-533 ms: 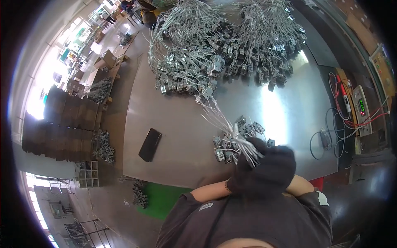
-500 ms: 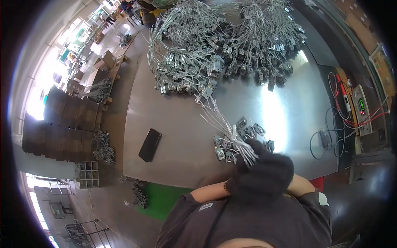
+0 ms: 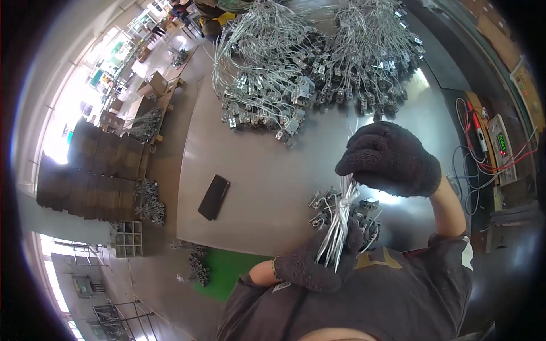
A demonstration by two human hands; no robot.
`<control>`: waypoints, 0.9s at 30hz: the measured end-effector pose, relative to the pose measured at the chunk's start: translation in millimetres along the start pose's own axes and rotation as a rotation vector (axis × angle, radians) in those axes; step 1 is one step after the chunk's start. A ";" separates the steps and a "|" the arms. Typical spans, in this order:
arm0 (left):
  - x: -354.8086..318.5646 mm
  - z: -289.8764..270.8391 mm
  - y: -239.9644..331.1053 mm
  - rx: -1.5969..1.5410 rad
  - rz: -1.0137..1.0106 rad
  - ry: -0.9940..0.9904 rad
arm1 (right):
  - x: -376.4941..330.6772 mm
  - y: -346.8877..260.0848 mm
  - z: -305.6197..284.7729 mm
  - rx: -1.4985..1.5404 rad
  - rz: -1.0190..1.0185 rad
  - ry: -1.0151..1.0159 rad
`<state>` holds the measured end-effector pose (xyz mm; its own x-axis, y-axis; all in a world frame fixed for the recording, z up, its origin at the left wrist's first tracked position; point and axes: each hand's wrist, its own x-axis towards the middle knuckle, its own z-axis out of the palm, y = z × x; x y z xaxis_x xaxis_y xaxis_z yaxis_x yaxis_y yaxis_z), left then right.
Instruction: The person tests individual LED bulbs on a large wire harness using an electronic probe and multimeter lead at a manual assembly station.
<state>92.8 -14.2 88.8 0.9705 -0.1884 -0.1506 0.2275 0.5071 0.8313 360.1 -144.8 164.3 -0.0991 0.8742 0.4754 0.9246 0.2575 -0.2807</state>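
Note:
Both my hands wear dark knitted gloves. A bundle of pale silver wires (image 3: 336, 241) runs upright in front of my chest, with a whitish tie round its middle. My left hand (image 3: 307, 264) is closed around the lower part of the bundle, close to the table's near edge. Higher up, my right hand (image 3: 392, 159) has its fingers curled over the upper wires, and a few thin wire ends stick out beyond it. Small metal lampholder-like parts (image 3: 367, 213) hang on the wires on both sides of the bundle, just above my left hand.
Two big heaps of similar wired parts (image 3: 261, 85) cover the table's far side. A dark phone-like slab (image 3: 214, 197) lies left on the metal table (image 3: 256, 170). At right stand a meter with a green display (image 3: 501, 142) and a red probe (image 3: 471, 116) with cables.
My right hand has moved up and away from my left, along the wires. The bundle now stands more upright, and its lower wires show in my left hand. The view has shifted slightly.

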 end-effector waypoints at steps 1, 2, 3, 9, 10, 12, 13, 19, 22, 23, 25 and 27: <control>0.5 0.3 -1.6 0.028 -0.007 -0.010 | 2.0 1.1 -4.0 -0.002 -0.005 0.004; 1.4 0.2 -2.7 0.055 -0.015 -0.022 | 3.5 1.4 -8.8 0.049 -0.025 -0.047; 2.4 -0.2 -3.3 0.081 -0.027 -0.039 | 3.1 1.2 -12.2 0.098 -0.040 -0.098; 6.6 10.4 -0.5 -0.049 -0.119 -0.116 | -1.5 -4.2 -13.4 0.075 -0.084 -0.091; 8.3 17.0 2.1 -0.096 -0.113 -0.095 | -3.9 -3.6 -10.9 0.069 -0.078 -0.089; 12.2 25.5 6.2 -0.188 -0.097 -0.051 | -8.0 0.0 -3.7 0.036 -0.076 -0.020; 15.2 26.3 7.8 -0.184 -0.093 -0.058 | -9.9 2.7 -1.6 0.027 -0.076 -0.020; 22.1 25.8 12.7 -0.111 -0.060 -0.152 | -15.1 1.9 -5.1 0.069 -0.019 -0.104; 23.0 26.0 3.3 0.035 -0.019 -0.089 | -16.1 1.4 -1.9 0.096 -0.022 -0.104; 21.9 23.2 -2.8 0.036 -0.028 -0.086 | -15.6 0.6 1.6 0.073 -0.043 -0.065; 23.7 22.0 -3.3 0.038 -0.044 -0.093 | -18.3 1.9 5.4 0.044 -0.054 -0.025; 24.8 25.6 3.8 0.071 -0.020 -0.084 | -21.6 2.6 9.2 0.037 -0.009 -0.004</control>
<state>115.7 -38.5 102.0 0.9548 -0.2697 -0.1248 0.2379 0.4422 0.8648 361.3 -159.2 145.6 -0.1088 0.8735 0.4745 0.9095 0.2801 -0.3073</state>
